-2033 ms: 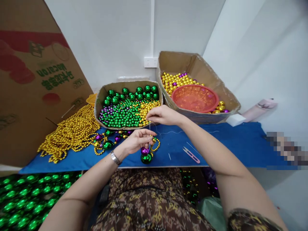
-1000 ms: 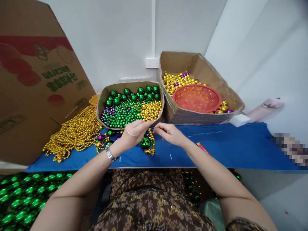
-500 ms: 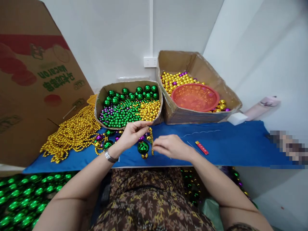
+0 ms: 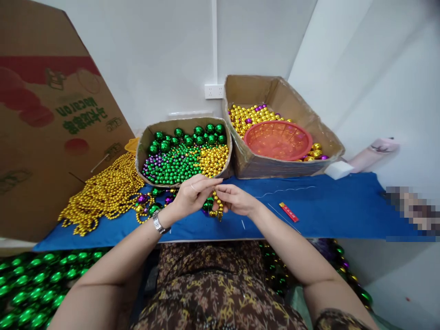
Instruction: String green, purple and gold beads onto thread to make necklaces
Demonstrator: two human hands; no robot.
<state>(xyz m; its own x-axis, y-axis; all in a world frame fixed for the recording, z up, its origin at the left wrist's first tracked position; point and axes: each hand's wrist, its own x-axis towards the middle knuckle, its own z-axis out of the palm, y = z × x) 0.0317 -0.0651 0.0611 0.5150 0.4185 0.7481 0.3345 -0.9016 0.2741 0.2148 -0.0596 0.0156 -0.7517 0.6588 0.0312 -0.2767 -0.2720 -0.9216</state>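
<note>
My left hand and my right hand meet just in front of the smaller bead box. Fingers of both are pinched together around the top of a gold bead strand, which dangles below them. A large green bead hangs beside the strand, partly covered by my left hand. What lies exactly between the fingertips is hidden. Left of my left hand, a green bead and a purple bead rest on the blue cloth.
A cardboard box holds green, gold and purple beads. Right of it, a larger box carries gold beads and a red basket. Gold bead strings pile at left. A red packet and a white bottle-shaped roll are at right.
My right hand has moved left and up to meet my left hand at the gold strand. The large green bead, hanging in full view before, is now partly hidden behind my hands.
</note>
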